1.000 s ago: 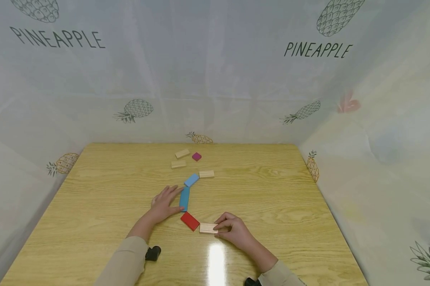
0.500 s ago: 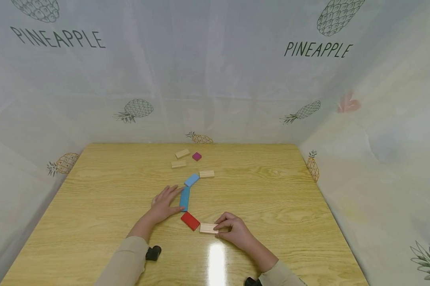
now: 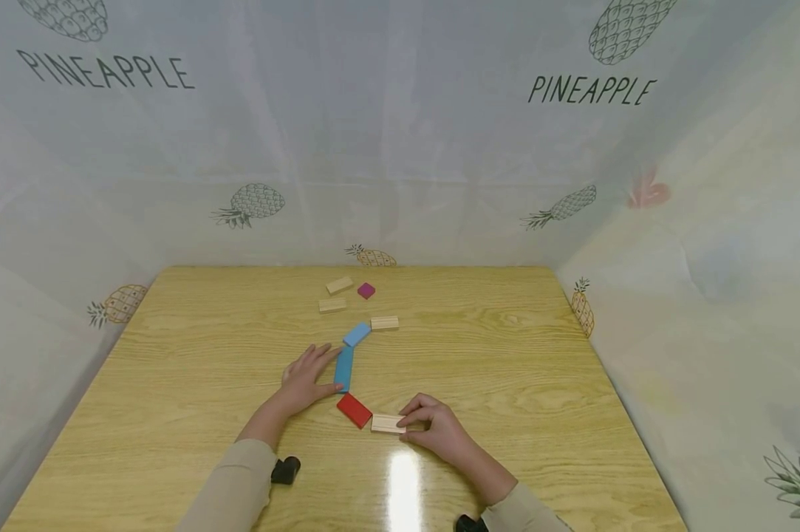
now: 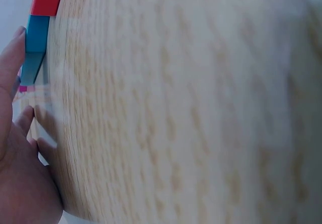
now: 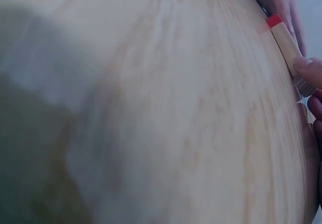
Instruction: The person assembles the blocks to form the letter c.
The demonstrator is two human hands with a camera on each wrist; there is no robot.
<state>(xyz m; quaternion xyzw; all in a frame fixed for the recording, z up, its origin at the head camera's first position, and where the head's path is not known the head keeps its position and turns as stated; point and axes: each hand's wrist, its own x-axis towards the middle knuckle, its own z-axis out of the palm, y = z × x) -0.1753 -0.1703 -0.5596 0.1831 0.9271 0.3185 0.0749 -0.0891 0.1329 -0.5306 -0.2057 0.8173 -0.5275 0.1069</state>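
My left hand (image 3: 304,380) lies beside a blue block (image 3: 343,369), thumb at its near end and index fingertip by its far end, fingers fairly straight. In the left wrist view the thumb touches the blue block's side (image 4: 36,33). With thumb and fingers, my right hand (image 3: 436,428) pinches the right end of a plain wooden block (image 3: 385,423) lying flat. A red block (image 3: 354,411) sits slantwise between these two, its corners right at both. Beyond the blue block, a light blue block (image 3: 357,335) continues the curve to another plain wooden block (image 3: 384,323).
Farther back lie two more plain wooden blocks, one upper (image 3: 339,286) and one lower (image 3: 332,306), beside a small magenta block (image 3: 366,290). All stand on a wood-grain table (image 3: 493,355). A pale pineapple-print curtain (image 3: 400,148) surrounds its back and sides.
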